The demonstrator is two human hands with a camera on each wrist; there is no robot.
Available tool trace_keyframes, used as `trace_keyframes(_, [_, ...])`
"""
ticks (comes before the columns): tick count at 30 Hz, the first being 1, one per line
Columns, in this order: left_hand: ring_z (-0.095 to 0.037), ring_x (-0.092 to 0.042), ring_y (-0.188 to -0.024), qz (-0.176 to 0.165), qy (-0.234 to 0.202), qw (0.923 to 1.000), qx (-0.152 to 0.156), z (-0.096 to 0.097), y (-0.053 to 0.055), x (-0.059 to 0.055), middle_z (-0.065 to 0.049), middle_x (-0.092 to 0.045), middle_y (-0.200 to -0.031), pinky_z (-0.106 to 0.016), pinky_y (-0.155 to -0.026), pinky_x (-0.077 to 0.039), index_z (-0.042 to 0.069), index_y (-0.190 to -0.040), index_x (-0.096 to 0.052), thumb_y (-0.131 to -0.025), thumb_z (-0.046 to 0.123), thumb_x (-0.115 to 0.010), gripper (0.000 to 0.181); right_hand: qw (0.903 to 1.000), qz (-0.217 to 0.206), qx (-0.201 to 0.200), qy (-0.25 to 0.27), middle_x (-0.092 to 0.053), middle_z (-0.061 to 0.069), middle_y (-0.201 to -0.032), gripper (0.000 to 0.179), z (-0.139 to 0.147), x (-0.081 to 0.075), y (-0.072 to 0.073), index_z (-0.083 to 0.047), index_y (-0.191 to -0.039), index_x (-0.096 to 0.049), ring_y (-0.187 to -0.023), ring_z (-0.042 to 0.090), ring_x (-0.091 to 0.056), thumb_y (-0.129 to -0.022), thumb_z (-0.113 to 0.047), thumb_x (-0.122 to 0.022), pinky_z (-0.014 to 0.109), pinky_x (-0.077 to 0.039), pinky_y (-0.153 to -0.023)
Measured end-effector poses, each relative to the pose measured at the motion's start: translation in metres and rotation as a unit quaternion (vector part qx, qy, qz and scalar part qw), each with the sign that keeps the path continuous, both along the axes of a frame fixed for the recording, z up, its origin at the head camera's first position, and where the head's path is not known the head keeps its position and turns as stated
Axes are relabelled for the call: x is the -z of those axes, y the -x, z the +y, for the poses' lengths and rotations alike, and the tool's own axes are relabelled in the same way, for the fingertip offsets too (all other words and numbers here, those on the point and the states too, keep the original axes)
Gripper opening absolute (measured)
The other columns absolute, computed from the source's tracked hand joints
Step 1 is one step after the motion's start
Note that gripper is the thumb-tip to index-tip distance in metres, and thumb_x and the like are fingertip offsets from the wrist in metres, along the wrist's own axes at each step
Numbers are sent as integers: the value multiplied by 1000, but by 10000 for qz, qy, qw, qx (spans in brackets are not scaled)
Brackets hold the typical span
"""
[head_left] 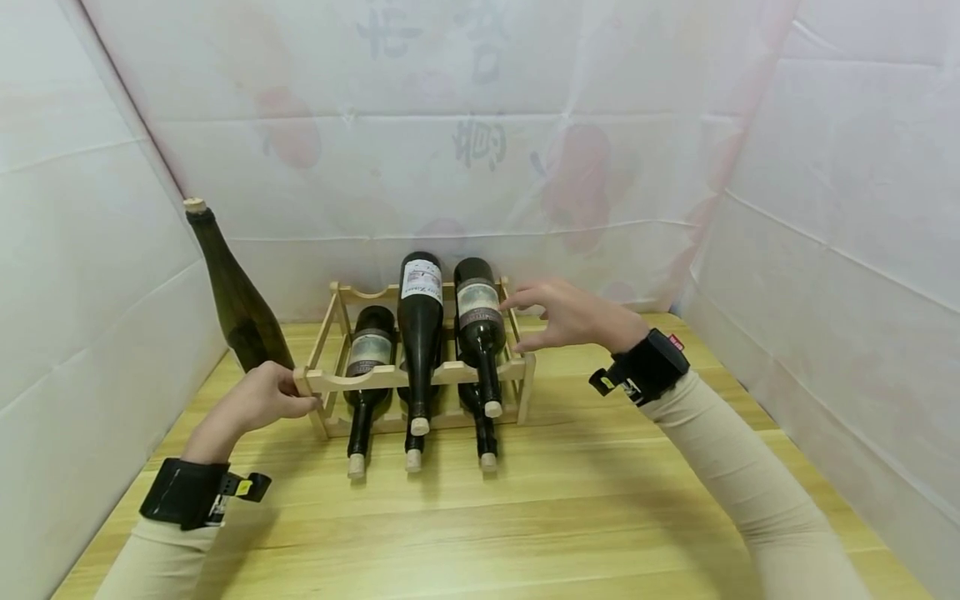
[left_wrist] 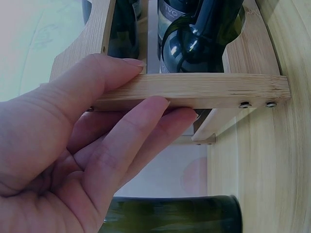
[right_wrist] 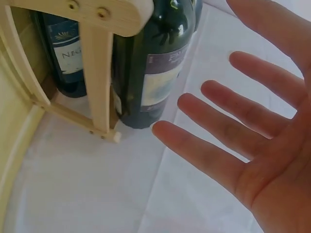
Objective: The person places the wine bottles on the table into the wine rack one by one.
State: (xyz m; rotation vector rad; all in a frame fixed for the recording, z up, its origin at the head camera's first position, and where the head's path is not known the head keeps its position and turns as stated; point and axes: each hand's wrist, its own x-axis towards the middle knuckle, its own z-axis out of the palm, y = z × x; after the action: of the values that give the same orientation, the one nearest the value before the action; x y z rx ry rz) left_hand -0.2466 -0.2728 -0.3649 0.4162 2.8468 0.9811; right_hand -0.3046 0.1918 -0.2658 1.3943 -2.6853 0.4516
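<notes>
A light wooden wine rack [head_left: 360, 382] stands on the table with several dark corked bottles lying in it, necks toward me. At its front left corner, my left hand [head_left: 258, 402] pinches an upright post [left_wrist: 214, 90] between thumb and fingers, as the left wrist view shows. On the upper tier lie a bottle with a white label [head_left: 422, 321] in the middle and another bottle [head_left: 480, 304] at the right. My right hand [head_left: 573, 317] is beside that right-hand bottle, fingers spread and holding nothing. In the right wrist view its fingertips are close to the bottle [right_wrist: 158, 82]; whether they touch it I cannot tell.
Left of the rack a tall green corked bottle [head_left: 243, 308] stands upright, close behind my left hand. The wooden table [head_left: 487, 533] extends in front of the rack. White cloth walls [head_left: 480, 183] enclose the back and both sides.
</notes>
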Motion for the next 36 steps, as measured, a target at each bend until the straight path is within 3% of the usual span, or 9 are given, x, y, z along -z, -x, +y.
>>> trace_keyframes(9, [-18, -57, -73, -23, -47, 10000, 11, 0, 0, 0, -14, -78, -84, -34, -69, -45, 2, -91, -80, -91, 17, -77, 16, 9985, -357, 204, 355, -67, 14, -132, 47, 19, 26, -2, -9, -127, -71, -121, 35, -64, -86, -27, -86, 40, -61, -83])
trace_keyframes(16, [-18, -57, -73, 3, -30, 10000, -20, 0, 0, -1, -14, -78, -83, -34, -69, -46, 2, -90, -81, -91, 17, -77, 15, 9930, -859, 398, 707, -64, 13, -140, 47, 27, 40, -3, -13, -130, -70, -128, 34, -61, -87, -25, -85, 43, -61, -88])
trace_keyframes(25, [-17, -60, -75, -20, -23, 10000, 29, 1, 0, -2, -14, -79, -85, -35, -71, -47, 3, -91, -81, -91, 17, -77, 15, 9896, -961, 369, 1000, -52, 20, -153, 58, 29, 60, -3, -9, -135, -67, -141, 44, -49, -83, -25, -88, 53, -59, -89])
trace_keyframes(30, [-17, -59, -75, -11, 25, 10000, 2, 1, 0, -2, -14, -79, -84, -35, -71, -47, 3, -90, -81, -91, 18, -77, 15, 9814, -1276, 438, 1363, -37, 23, -163, 66, 28, 70, -4, -7, -140, -63, -148, 47, -39, -81, -22, -90, 50, -58, -93])
trace_keyframes(36, [-17, -58, -74, 32, -5, 10000, 53, 0, -1, -3, -14, -79, -84, -35, -71, -46, 3, -90, -81, -91, 17, -77, 15, 9690, -1603, 608, 1777, -30, 20, -168, 68, 29, 88, -1, -7, -142, -61, -149, 45, -38, -81, -21, -89, 40, -59, -94])
